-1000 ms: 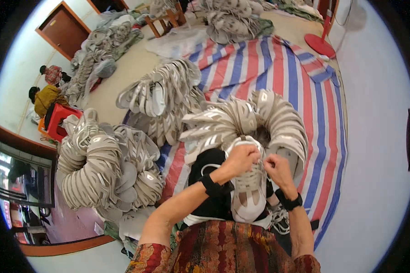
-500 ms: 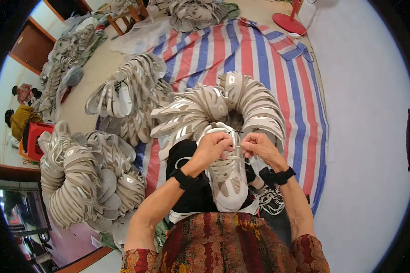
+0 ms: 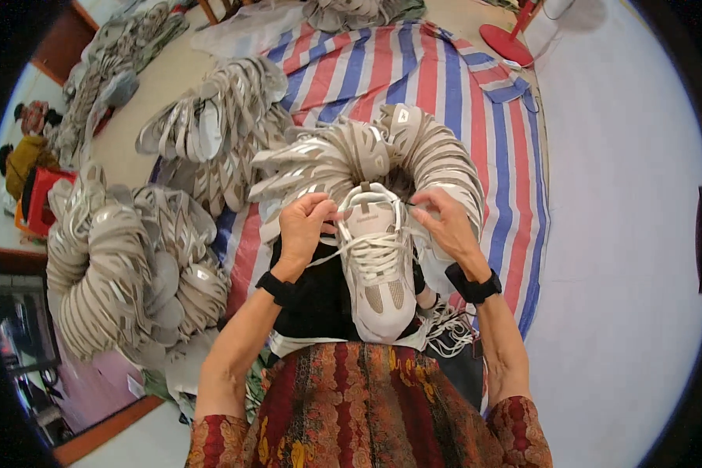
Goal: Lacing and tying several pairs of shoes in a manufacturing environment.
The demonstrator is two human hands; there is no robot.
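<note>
A beige and white lace-up sneaker [image 3: 378, 269] lies toe toward me over my lap, its pale laces [image 3: 376, 253] threaded across the front. One lace strand trails from it to the lower left, below my left hand [image 3: 306, 226]. That hand is at the left side of the shoe's tongue with fingers bent together; what they pinch is too small to make out. My right hand [image 3: 447, 225] is at the right of the shoe's collar, thumb and forefinger closed near its edge. Whatever lies between those fingertips cannot be made out.
Just beyond the sneaker, a curved row of stacked shoe uppers [image 3: 437, 160] rests on a striped sheet [image 3: 444, 78]. More bundled uppers [image 3: 105, 273] are piled at the left. Loose white laces [image 3: 450, 329] lie by my right forearm. A red stand base [image 3: 507, 45] is far right.
My hands have moved apart, the left going left and the right a little right and up. The shoe's tongue is now exposed between them. The whole view has shifted slightly.
</note>
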